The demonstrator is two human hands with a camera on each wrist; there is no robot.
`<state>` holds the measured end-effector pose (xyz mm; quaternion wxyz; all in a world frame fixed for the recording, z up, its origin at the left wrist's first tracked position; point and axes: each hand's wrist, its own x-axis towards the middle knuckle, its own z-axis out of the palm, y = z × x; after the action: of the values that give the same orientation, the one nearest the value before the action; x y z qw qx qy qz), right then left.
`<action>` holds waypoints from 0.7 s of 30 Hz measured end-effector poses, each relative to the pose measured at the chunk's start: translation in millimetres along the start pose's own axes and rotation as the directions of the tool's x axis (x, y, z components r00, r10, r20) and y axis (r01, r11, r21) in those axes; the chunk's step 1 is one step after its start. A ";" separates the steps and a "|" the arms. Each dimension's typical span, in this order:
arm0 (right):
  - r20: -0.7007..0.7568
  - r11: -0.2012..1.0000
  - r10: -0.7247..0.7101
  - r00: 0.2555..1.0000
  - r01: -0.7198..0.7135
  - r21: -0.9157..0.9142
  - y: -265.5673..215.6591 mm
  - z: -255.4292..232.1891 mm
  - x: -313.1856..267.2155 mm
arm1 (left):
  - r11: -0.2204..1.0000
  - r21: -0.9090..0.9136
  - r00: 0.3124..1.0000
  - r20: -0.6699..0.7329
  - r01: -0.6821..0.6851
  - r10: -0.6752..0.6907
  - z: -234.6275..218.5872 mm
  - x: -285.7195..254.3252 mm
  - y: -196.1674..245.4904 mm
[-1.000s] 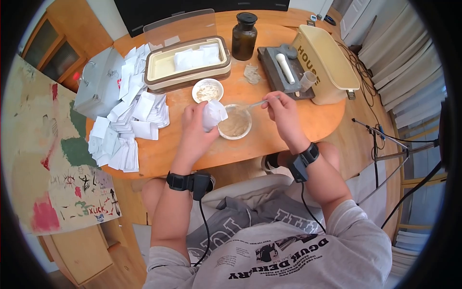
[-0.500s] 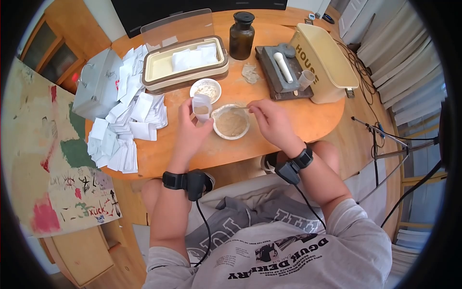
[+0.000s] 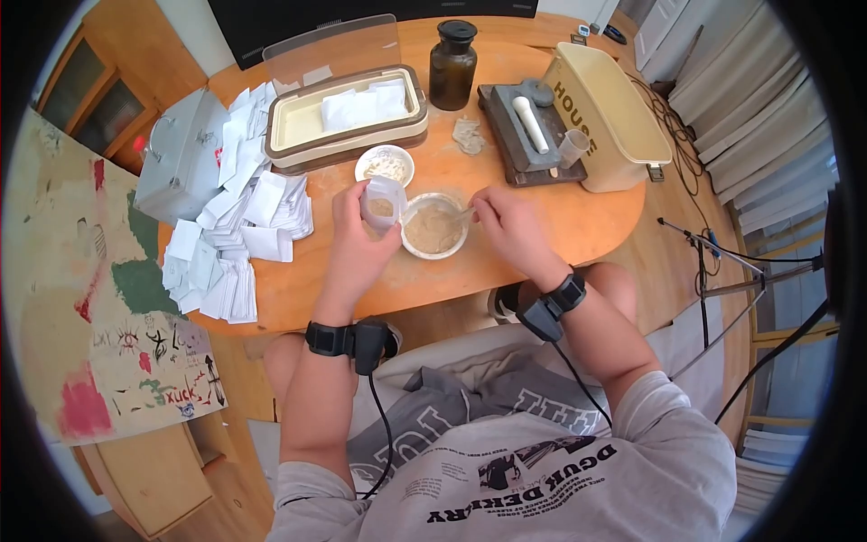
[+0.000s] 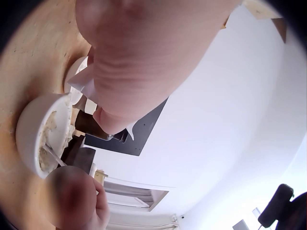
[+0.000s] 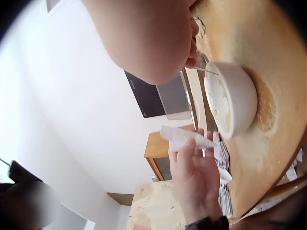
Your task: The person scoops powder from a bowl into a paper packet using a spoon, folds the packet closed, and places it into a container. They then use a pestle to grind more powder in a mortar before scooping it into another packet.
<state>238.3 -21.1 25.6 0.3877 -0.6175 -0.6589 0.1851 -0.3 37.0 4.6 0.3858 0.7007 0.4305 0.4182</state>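
Observation:
In the head view my left hand (image 3: 352, 237) holds a small white paper packet (image 3: 388, 188) by its sides, mouth spread, with beige powder inside. The packet is just left of a white bowl (image 3: 437, 256) of beige powder (image 3: 433, 231). My right hand (image 3: 515, 233) pinches the handle of a thin metal spoon (image 4: 56, 157), whose end dips into the bowl; the right wrist view shows it crossing the rim. Behind the packet is a smaller white bowl (image 3: 386, 152) with pale flakes.
White paper packets (image 3: 262, 212) pile up at left, beside a silver case (image 3: 181, 158). Farther back stand a lidded cream box (image 3: 348, 140) and a dark glass jar (image 3: 452, 72). At right are a white pestle (image 3: 530, 126), a plastic cup (image 3: 573, 147) and a yellow bin (image 3: 623, 117).
The packet has tipped from over the bowl's left edge to more upright, moving left. My right hand has brought the spoon from near the packet down into the bowl's right side.

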 end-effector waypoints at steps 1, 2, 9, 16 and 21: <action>0.061 0.987 0.093 0.994 -0.100 0.129 4.5 8.2 -1.6 | 0.994 0.106 0.999 0.001 -0.034 0.034 -0.3 -0.7 3.2; 0.133 0.947 0.176 0.975 -0.205 0.249 5.8 13.7 -2.4 | 0.994 0.105 0.999 0.004 -0.035 0.034 -0.3 -1.2 4.5; 0.144 0.825 0.321 0.936 -0.351 0.443 17.7 26.2 -0.2 | 0.971 0.225 0.996 0.044 -0.080 0.072 -0.3 -1.7 7.7; 0.094 0.645 0.421 0.902 -0.371 0.668 12.3 -3.3 10.5 | 0.948 0.305 0.995 0.060 -0.094 0.079 1.4 -3.1 3.8; -0.093 0.802 0.231 0.968 -0.136 0.582 -10.8 -3.4 10.5 | 0.949 0.292 0.992 0.080 -0.120 0.101 8.6 -4.2 7.0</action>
<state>234.2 -13.7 38.5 0.5864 -0.5465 -0.4767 0.3608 8.4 29.2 6.8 0.2662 0.7865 0.4359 0.3472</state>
